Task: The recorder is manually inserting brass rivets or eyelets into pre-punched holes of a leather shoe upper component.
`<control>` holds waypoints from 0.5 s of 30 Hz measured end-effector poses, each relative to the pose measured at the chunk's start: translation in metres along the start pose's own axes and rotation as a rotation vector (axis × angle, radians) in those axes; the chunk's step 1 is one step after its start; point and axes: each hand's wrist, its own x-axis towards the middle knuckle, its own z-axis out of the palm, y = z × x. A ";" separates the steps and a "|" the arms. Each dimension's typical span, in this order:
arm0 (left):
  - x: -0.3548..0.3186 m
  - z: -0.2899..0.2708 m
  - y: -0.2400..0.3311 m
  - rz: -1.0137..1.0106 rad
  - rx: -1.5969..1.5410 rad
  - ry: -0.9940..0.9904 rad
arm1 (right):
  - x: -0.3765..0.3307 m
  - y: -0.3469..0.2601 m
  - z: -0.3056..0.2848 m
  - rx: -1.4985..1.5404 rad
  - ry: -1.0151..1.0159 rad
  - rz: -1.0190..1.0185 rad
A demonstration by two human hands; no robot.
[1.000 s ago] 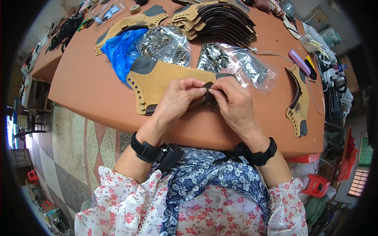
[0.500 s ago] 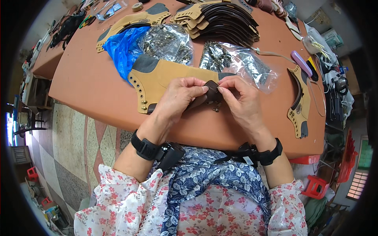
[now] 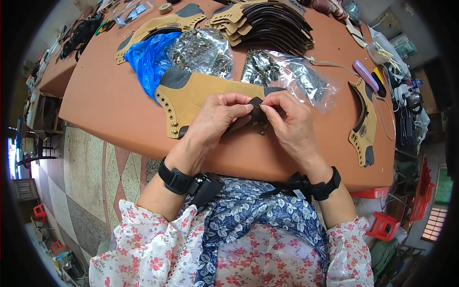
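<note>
Near the front edge of the table (image 3: 110,110) lies a smooth tan, leather-like piece (image 3: 210,87) with dark grey corner patches (image 3: 175,79) and round metal eyelets (image 3: 166,106). The left hand (image 3: 216,118) and right hand (image 3: 289,119) pinch a dark brown flap (image 3: 257,114), showing broader than a second ago. Fingers hide the flap's edges; its fastening is hard to make out.

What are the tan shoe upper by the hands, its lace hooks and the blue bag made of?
Tan shoe upper: matte leather or synthetic; no shine shows.
Lace hooks: probably polished metal, brassy and glinting.
Blue bag: likely glossy plastic film, with bright creases.
</note>
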 end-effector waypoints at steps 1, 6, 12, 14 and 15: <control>-0.001 0.000 0.000 0.004 0.002 0.000 | 0.000 -0.001 -0.001 -0.015 -0.008 0.004; -0.002 0.006 -0.003 0.032 -0.028 0.030 | 0.003 -0.001 -0.002 -0.020 -0.044 0.086; -0.001 0.004 -0.005 0.073 0.000 0.001 | 0.007 -0.003 -0.004 0.006 -0.084 0.198; 0.000 0.003 -0.004 0.048 -0.001 0.002 | 0.006 -0.003 -0.002 -0.033 -0.072 0.151; 0.000 0.003 -0.003 0.027 0.000 0.007 | 0.006 -0.004 -0.001 -0.051 -0.068 0.127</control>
